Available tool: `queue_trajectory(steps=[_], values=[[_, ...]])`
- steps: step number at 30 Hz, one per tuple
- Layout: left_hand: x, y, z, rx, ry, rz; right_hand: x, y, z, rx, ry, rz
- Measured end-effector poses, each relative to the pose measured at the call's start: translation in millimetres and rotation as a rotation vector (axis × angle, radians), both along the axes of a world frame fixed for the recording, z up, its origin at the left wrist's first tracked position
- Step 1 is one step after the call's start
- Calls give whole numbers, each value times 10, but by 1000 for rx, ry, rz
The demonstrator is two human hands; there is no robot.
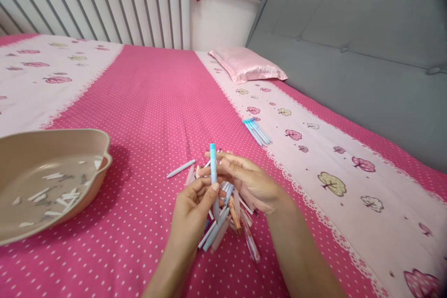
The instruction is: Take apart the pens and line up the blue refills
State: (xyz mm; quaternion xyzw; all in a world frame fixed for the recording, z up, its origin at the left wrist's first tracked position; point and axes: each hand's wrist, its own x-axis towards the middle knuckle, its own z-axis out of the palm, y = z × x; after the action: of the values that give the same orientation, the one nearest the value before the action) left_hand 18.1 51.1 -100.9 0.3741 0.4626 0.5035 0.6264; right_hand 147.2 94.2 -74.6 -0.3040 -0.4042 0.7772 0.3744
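Note:
Upright between the thumb and fingers of my left hand (195, 202) is a pale pen with a bright blue end (213, 152). My right hand (249, 179) is just to its right, its fingers stretched out behind the pen; whether they touch it I cannot tell. Below both hands lies a loose pile of pens and pen parts (219, 230) in pale blue, white, pink and orange, partly hidden by the hands. One grey-blue pen barrel (180, 168) lies apart, left of the pile. Farther off to the right, several blue-ended pens (257, 132) lie side by side in a row.
A tan basin (108, 149) at the left holds small white pieces. Everything rests on a pink dotted bedspread (157, 88). A pink pillow (249, 65) lies at the back, beside a grey padded headboard (349, 32). A white radiator (104, 4) stands along the wall.

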Motion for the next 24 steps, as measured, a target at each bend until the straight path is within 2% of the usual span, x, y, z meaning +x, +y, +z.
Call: queue_trajectory(steps=[7,12,16,19,24], values=[[-20,20,-9,7,-4,23,21,1,21,-35,44,-18],[-30,18,25,-14,-20,59,68,-5,51,-72,-16,-55],[-49,26,22,-28,-23,84,118,-5,79,-34,-54,-79],[-48,29,25,-35,-16,93,129,5,76,17,-55,-149],[-24,21,43,-38,-27,68,51,18,16,-30,-46,-189]])
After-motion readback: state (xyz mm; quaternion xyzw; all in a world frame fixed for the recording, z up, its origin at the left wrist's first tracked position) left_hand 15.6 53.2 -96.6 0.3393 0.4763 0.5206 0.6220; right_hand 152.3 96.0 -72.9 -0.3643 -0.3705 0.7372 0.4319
